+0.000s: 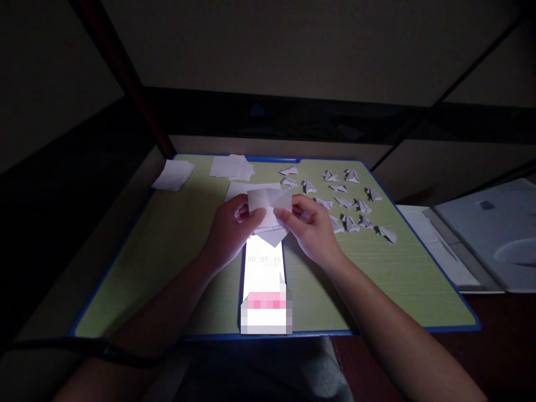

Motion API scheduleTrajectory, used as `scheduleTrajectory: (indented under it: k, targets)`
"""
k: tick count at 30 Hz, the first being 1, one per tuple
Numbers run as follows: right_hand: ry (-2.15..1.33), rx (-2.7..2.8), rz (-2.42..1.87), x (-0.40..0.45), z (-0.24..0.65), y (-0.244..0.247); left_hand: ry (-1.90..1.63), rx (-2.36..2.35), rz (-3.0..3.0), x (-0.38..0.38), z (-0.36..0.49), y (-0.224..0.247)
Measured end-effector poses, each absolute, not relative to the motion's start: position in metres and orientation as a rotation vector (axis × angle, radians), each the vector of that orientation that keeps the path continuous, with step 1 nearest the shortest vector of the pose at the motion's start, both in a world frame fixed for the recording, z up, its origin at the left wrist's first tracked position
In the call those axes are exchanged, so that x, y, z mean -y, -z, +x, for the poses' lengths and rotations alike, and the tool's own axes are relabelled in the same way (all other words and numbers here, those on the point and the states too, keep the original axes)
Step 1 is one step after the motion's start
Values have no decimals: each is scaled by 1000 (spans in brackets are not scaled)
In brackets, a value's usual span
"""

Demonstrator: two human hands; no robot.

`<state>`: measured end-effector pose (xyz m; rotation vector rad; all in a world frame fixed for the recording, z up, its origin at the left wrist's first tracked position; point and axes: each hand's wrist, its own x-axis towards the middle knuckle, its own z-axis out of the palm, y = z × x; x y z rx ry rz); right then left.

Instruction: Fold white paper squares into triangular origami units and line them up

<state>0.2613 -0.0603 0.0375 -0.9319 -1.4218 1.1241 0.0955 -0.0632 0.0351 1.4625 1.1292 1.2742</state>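
Between my two hands is a partly folded sheet of white paper [268, 200], creased, with a pointed flap hanging at its lower edge. My left hand [234, 226] pinches its left side, thumb on the near face. On the right side my right hand [312, 226] grips it the same way, thumb pressed near the middle. The paper is held above the top end of a lit phone [263, 276] that shows a timer. Behind the paper, another white sheet [237, 191] lies partly hidden on the table.
The green table [167, 268] has a blue rim. Several small folded paper pieces [349, 222] are spread at the back right. Two stacks of white paper, one at the far left [172, 174] and one at the back [230, 166], lie there too. A white box [494, 234] stands beyond the right edge.
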Motion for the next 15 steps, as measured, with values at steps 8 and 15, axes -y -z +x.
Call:
scheduleTrajectory:
  k: [8,15]
  targets:
    - [-968,1479,-902,63,282,-59,-1511,-1186,1301,54,89,-38]
    - [-1218,2429,-583,92,270,-63,-1523,-1174,1307,56,92,-39]
